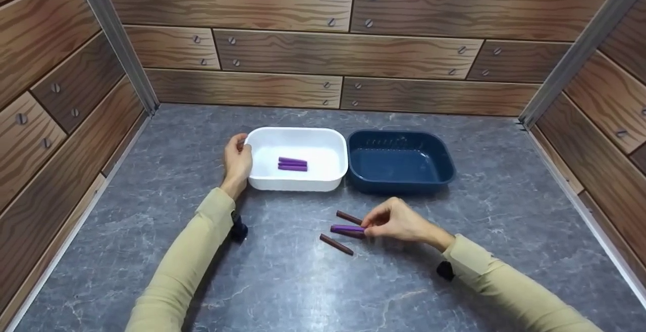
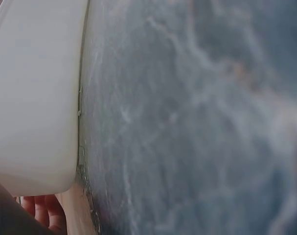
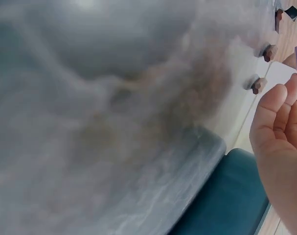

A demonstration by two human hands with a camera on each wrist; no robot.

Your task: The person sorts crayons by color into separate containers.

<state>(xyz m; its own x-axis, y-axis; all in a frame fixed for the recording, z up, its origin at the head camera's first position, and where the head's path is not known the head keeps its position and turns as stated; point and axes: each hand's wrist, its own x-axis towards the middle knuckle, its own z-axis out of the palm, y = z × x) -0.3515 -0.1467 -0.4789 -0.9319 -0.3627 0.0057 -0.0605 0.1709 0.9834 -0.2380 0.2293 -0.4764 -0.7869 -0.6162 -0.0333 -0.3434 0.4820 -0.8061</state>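
Wood-plank-patterned walls (image 1: 282,49) around a grey, white-veined, marbled tabletop (image 1: 282,291). Side by side on it, two rounded rectangular basins: a glossy white basin (image 1: 298,184) and a dark-blue basin (image 1: 401,187). Inside the white one, three slim purple sticks (image 1: 292,168) together. Nearer the front, three slim dark-brown sticks (image 1: 336,244). Pinched between right hand's (image 1: 398,223) thumb and fingers, another purple stick (image 1: 345,228), over the middle brown one. Gripped in the left hand's (image 1: 237,161) curled fingers, the white basin's left end.
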